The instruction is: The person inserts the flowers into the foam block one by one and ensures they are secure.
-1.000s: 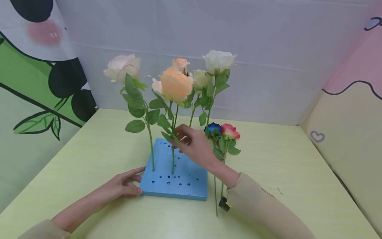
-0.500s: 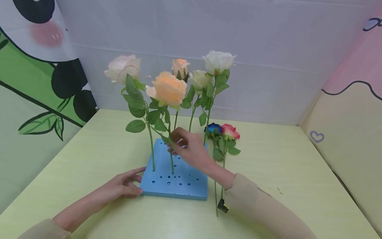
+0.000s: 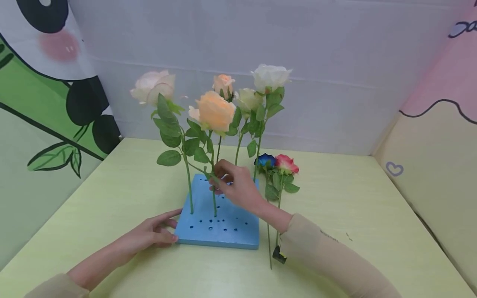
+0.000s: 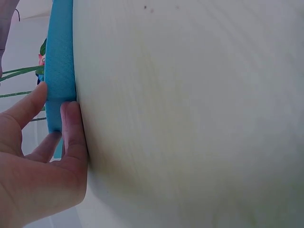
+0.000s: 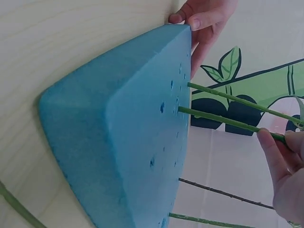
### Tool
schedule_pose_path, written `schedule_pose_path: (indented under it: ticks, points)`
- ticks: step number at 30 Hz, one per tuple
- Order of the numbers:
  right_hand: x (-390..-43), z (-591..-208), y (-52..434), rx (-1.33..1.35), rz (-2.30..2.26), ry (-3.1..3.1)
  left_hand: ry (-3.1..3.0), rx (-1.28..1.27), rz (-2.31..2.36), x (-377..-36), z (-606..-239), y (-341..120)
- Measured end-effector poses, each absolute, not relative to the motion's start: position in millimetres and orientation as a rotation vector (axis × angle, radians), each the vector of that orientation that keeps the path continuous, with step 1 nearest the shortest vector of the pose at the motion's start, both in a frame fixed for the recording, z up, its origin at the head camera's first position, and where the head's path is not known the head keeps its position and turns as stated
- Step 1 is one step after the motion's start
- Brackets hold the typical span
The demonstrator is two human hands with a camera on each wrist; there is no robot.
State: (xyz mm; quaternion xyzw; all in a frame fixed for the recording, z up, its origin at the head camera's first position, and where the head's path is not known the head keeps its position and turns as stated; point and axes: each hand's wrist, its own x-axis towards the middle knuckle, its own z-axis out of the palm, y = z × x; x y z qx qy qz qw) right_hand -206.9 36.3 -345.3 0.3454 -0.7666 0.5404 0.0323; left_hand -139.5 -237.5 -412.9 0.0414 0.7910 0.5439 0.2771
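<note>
Head view: right hand (image 3: 238,188) pinches the upright orange rose stem (image 3: 214,198) (bloom topmost).

I take this for a staged craft corner, not a lived-in room: a pale green table (image 3: 354,207) is boxed in by hanging cloth backdrops, a cartoon panda with bamboo (image 3: 56,82) on one side, plain white sheeting (image 3: 335,62) behind, and a pink-and-cream panel with a small heart (image 3: 428,157) on the other
</note>
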Motion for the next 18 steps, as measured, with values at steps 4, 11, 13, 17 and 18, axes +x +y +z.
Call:
schedule_pose_path:
  ticks: [4,11,13,17,18]
  points:
    - [-207.1,-348.2,35.1,1.038,1.684,-2.381,2.122,0.112,1.467,-138.8,-415.3,-239.0]
    - [-204.0,-349.6,38.8,0.965,1.753,-2.413,2.115,0.153,1.492,-138.0,-415.0,-239.5]
    - [-202.9,-349.2,41.3,0.955,1.734,-2.416,2.115,0.157,1.491,-138.3,-413.4,-238.4]
    - [-202.0,-350.1,43.4,0.950,1.699,-2.407,2.113,0.159,1.499,-139.1,-412.6,-236.7]
    - [-202.1,-350.7,43.4,0.951,1.702,-2.404,2.112,0.157,1.501,-139.2,-412.8,-236.4]
